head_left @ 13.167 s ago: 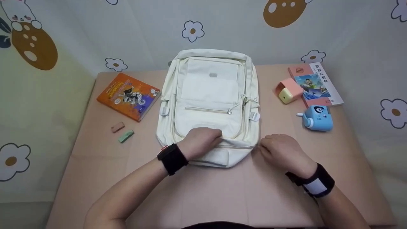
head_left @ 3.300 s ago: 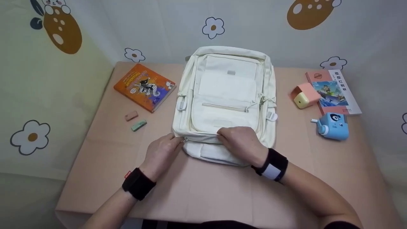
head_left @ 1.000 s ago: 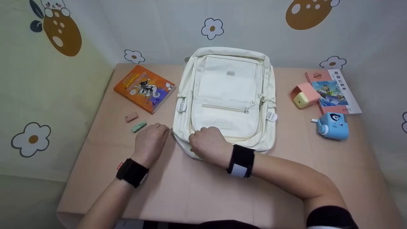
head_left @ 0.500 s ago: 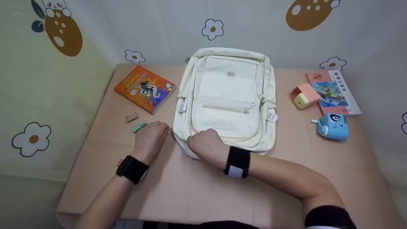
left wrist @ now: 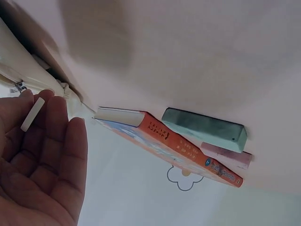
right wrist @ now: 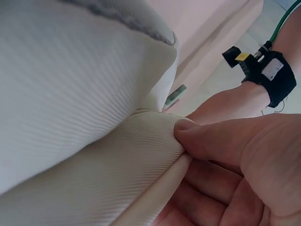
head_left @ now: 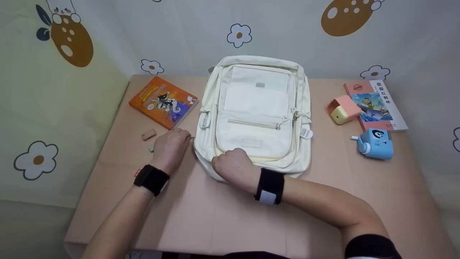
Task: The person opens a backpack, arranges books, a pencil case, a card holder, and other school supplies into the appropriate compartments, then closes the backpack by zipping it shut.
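Observation:
A cream backpack (head_left: 257, 99) lies on the table, front side up. At its lower left edge my left hand (head_left: 170, 148) pinches a zipper pull (left wrist: 33, 114); its pale tab sticks out between thumb and fingers in the left wrist view, beside the metal slider (left wrist: 19, 87). My right hand (head_left: 236, 168) grips the fabric near the backpack's lower left. In the right wrist view its thumb (right wrist: 195, 136) presses a fold of the ribbed cloth (right wrist: 117, 155) against the fingers. The head view does not show the left hand's fingertips clearly.
Left of the backpack lie an orange book (head_left: 163, 102), a pink eraser (head_left: 148, 135) and a green eraser (left wrist: 204, 129), partly hidden by my left hand in the head view. At right are a pink-and-yellow boxy object (head_left: 343, 109), a blue crank sharpener (head_left: 375, 144) and another book (head_left: 373, 104).
Earlier my left hand held the backpack's bottom and my right was at its lower right corner. Since then the left has drawn the zipper pull around the lower left corner and up the side.

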{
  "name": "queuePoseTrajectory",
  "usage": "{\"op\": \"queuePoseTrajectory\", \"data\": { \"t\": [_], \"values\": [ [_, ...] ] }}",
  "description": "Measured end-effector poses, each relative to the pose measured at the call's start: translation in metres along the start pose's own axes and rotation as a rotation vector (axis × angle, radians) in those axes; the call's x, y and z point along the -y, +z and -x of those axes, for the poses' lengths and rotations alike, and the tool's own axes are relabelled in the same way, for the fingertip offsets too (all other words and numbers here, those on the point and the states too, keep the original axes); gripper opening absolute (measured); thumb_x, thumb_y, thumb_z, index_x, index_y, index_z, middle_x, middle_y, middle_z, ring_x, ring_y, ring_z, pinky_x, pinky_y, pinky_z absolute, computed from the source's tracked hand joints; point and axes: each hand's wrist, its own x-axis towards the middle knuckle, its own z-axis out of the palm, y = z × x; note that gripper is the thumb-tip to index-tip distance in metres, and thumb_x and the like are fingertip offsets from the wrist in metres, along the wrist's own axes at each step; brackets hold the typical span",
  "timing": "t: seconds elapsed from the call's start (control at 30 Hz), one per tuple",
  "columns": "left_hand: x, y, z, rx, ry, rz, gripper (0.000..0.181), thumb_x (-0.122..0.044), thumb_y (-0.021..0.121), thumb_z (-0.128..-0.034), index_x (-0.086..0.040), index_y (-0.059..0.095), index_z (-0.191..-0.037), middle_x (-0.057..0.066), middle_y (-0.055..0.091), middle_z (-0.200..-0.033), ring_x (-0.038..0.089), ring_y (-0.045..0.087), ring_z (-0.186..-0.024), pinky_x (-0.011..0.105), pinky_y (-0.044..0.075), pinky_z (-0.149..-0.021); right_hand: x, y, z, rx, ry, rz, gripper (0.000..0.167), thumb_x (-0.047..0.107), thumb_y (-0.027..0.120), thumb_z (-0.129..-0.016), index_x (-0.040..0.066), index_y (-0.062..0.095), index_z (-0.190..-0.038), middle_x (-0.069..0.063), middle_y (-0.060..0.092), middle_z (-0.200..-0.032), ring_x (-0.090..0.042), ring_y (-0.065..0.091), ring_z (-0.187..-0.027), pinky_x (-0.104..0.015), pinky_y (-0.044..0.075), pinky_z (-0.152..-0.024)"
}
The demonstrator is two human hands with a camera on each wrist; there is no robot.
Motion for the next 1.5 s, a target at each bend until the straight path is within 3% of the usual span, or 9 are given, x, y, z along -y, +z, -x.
{"op": "queuePoseTrajectory", "data": {
  "t": [0.33,0.6,0.77,0.83,1.0,1.07,1.2,1.4,1.5],
  "values": [
    [0.009,0.010,-0.033,0.075,-0.062,0.006,0.016,-0.017,0.063,-0.1012,-0.008,0.075,-0.096,0.010,0.073,-0.089,0.033,0.068,-0.074,0.050,0.053,-0.060,0.001,0.003,0.003,-0.062,-0.003,0.007,0.020,0.009,0.072,-0.081,0.017,0.059,-0.068,0.003,0.058,-0.057,-0.013,0.058,-0.051,-0.031,0.043,-0.040],
    [0.018,0.020,-0.064,0.167,-0.170,0.053,0.016,-0.020,0.063,-0.1021,-0.010,0.075,-0.101,0.010,0.075,-0.097,0.034,0.069,-0.085,0.052,0.053,-0.073,0.001,0.004,0.004,-0.081,-0.007,0.047,0.022,0.008,0.070,-0.082,0.017,0.056,-0.067,0.003,0.056,-0.057,-0.012,0.056,-0.050,-0.030,0.040,-0.040],
    [0.017,0.027,-0.081,0.172,-0.182,0.046,0.017,-0.019,0.062,-0.1024,-0.010,0.075,-0.106,0.013,0.074,-0.099,0.037,0.070,-0.088,0.053,0.053,-0.074,0.002,0.006,0.005,-0.093,-0.007,0.060,0.022,0.008,0.070,-0.082,0.017,0.055,-0.067,0.003,0.055,-0.057,-0.012,0.055,-0.051,-0.029,0.038,-0.040],
    [0.018,0.030,-0.085,0.164,-0.173,0.035,0.020,-0.018,0.063,-0.1021,-0.011,0.075,-0.116,0.013,0.074,-0.099,0.036,0.070,-0.086,0.052,0.054,-0.071,0.002,0.006,0.005,-0.106,-0.010,0.064,0.022,0.009,0.070,-0.080,0.018,0.056,-0.067,0.004,0.056,-0.057,-0.012,0.055,-0.050,-0.029,0.038,-0.040],
    [0.017,0.035,-0.086,0.152,-0.154,0.019,0.018,-0.018,0.067,-0.1005,-0.010,0.075,-0.114,0.014,0.074,-0.096,0.036,0.070,-0.082,0.052,0.054,-0.066,0.000,0.006,0.005,-0.116,-0.016,0.065,0.023,0.009,0.072,-0.078,0.019,0.056,-0.066,0.004,0.057,-0.057,-0.011,0.056,-0.051,-0.029,0.041,-0.039],
    [0.018,0.035,-0.084,0.146,-0.152,0.025,0.014,-0.018,0.067,-0.1001,-0.008,0.076,-0.103,0.014,0.075,-0.096,0.037,0.070,-0.082,0.053,0.054,-0.068,0.000,0.007,0.005,-0.101,-0.015,0.058,0.022,0.010,0.073,-0.079,0.018,0.056,-0.067,0.004,0.057,-0.058,-0.012,0.056,-0.051,-0.030,0.041,-0.039],
    [0.019,0.035,-0.081,0.151,-0.150,0.043,0.014,-0.018,0.066,-0.1005,-0.008,0.076,-0.102,0.015,0.075,-0.096,0.037,0.070,-0.083,0.053,0.053,-0.069,0.000,0.008,0.005,-0.062,-0.009,0.040,0.020,0.011,0.073,-0.081,0.017,0.057,-0.070,0.003,0.059,-0.061,-0.013,0.057,-0.053,-0.030,0.041,-0.040],
    [0.015,0.028,-0.068,0.158,-0.118,0.013,0.026,-0.016,0.063,-0.1020,-0.005,0.072,-0.124,0.020,0.071,-0.109,0.040,0.069,-0.092,0.055,0.055,-0.074,-0.002,0.010,0.008,-0.021,0.011,-0.037,0.013,0.012,0.073,-0.082,0.015,0.062,-0.076,0.001,0.062,-0.067,-0.016,0.060,-0.058,-0.032,0.042,-0.042],
    [0.011,0.023,-0.058,0.151,-0.079,0.044,0.035,-0.018,0.063,-0.1027,-0.006,0.065,-0.135,0.021,0.066,-0.125,0.040,0.065,-0.109,0.055,0.054,-0.087,-0.007,0.012,0.017,-0.040,0.023,-0.088,0.011,0.010,0.072,-0.083,0.014,0.062,-0.079,0.001,0.062,-0.069,-0.017,0.060,-0.059,-0.033,0.042,-0.043]
  ]
}}
